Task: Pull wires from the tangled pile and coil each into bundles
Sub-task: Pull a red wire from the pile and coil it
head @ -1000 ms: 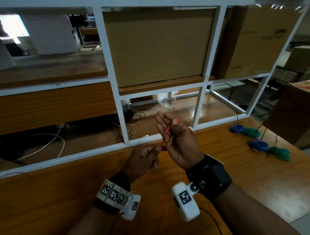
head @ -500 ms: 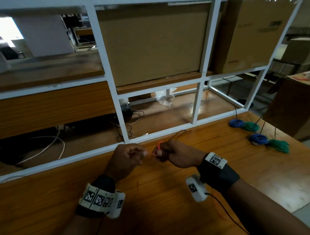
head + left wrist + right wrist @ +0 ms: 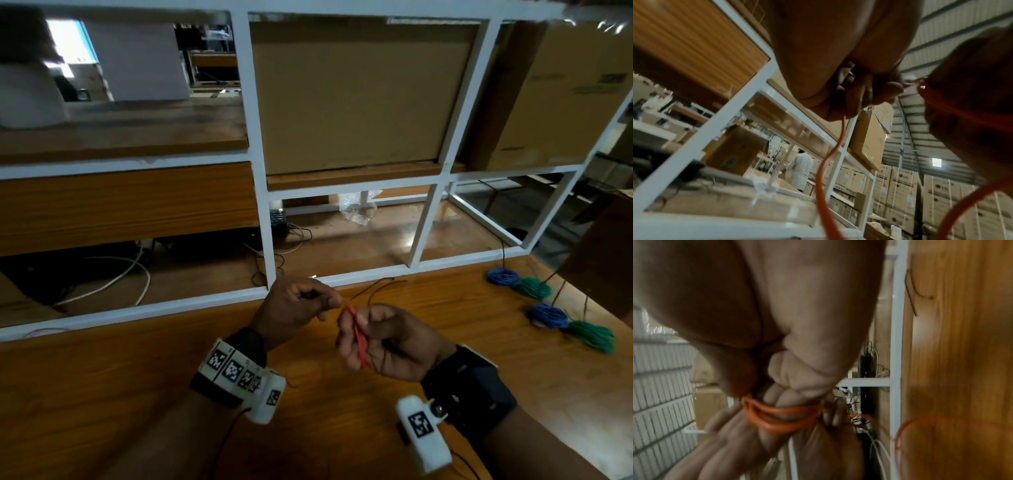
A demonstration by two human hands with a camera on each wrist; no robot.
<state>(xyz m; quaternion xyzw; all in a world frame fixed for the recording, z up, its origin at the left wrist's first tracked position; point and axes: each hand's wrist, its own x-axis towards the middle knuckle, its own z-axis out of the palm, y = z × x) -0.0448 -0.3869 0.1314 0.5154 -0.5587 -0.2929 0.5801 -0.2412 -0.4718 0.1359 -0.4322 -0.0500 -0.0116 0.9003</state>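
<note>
I see a thin orange-red wire [image 3: 356, 334] looped in several turns around the fingers of the right hand, its free length running out through the left hand's pinch. To the right on the worktop lie two blue coiled bundles [image 3: 503, 277] and two green coiled bundles [image 3: 534, 288], in touching pairs.

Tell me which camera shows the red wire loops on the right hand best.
Right wrist: the red wire plainly loops several times round the right hand fingers. The head view shows only a thin red strip there; the left wrist view shows blurred loops at its edge and a strand hanging from the left hand.
</note>
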